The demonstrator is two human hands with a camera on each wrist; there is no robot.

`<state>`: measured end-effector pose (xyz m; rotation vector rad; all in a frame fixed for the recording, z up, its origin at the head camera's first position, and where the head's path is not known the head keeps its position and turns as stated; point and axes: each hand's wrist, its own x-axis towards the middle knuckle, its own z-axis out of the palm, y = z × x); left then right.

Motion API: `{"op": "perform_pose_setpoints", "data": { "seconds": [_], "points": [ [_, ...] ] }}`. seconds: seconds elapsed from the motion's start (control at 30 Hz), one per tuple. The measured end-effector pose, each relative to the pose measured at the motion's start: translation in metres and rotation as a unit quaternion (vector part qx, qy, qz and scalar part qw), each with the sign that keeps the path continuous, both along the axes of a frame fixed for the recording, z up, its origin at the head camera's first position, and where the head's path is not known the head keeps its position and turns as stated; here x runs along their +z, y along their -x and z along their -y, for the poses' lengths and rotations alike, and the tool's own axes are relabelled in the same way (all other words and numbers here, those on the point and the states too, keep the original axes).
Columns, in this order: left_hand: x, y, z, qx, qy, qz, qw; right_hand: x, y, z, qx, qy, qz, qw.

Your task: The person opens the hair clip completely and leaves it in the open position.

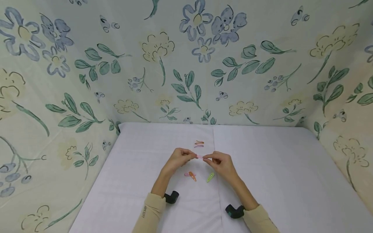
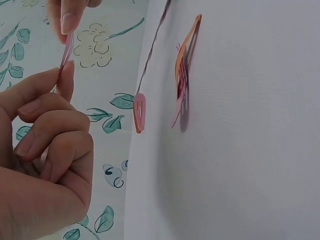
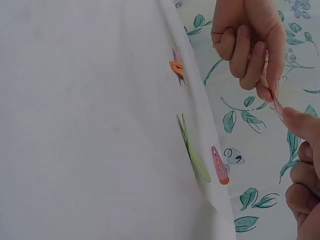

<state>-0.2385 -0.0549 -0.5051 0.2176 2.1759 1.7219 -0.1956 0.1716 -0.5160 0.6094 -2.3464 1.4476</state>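
Between my two hands, above the table, is a pink snap hair clip (image 1: 199, 157). My left hand (image 1: 178, 159) pinches one end of it between thumb and index finger. At the other end, the thumb and fingertips of my right hand (image 1: 222, 163) pinch it too. In the left wrist view the pink clip (image 2: 66, 52) spans the gap between both sets of fingertips. Below the hands, an orange hair clip (image 1: 192, 176) lies across another pink clip (image 1: 186, 174). A green hair clip (image 1: 210, 177) rests to their right, under my right wrist.
Beyond the hands, an orange hair clip (image 1: 199, 142) and a pink one (image 1: 199, 146) lie close together. A white cloth (image 1: 276, 168) with a crease covers the table. Floral fabric (image 1: 180, 64) hangs behind and at both sides. Black wrist cameras (image 1: 172, 197) jut out from both sleeves.
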Motion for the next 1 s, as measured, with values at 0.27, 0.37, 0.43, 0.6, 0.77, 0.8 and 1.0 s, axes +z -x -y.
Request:
{"op": "perform_pose_setpoints", "data": {
  "seconds": [0.27,0.37,0.43,0.6,0.77,0.8,1.0],
  "points": [
    [-0.001,0.000,0.000,-0.021,0.001,-0.023,0.9995,0.004,-0.002,-0.002,-0.013,0.012,0.027,0.9995],
    [-0.001,-0.001,-0.001,-0.024,-0.001,-0.047,0.9986,0.003,-0.002,-0.003,-0.011,0.009,0.056,0.9983],
    [-0.002,-0.002,-0.001,-0.028,0.001,-0.066,0.9974,0.003,-0.002,-0.004,-0.011,0.009,0.072,0.9973],
    [-0.004,-0.002,0.000,-0.043,-0.002,-0.119,0.9919,0.000,-0.001,-0.004,-0.020,0.009,0.102,0.9946],
    [-0.005,-0.002,-0.001,-0.051,0.002,-0.173,0.9836,-0.003,-0.001,-0.004,-0.032,0.011,0.113,0.9930],
    [-0.005,-0.002,-0.002,-0.050,0.007,-0.182,0.9820,-0.004,-0.002,-0.004,-0.033,0.013,0.112,0.9931],
    [-0.005,-0.003,-0.009,-0.018,0.035,-0.220,0.9748,-0.008,-0.001,-0.001,-0.041,0.032,0.079,0.9956]
  ]
}}
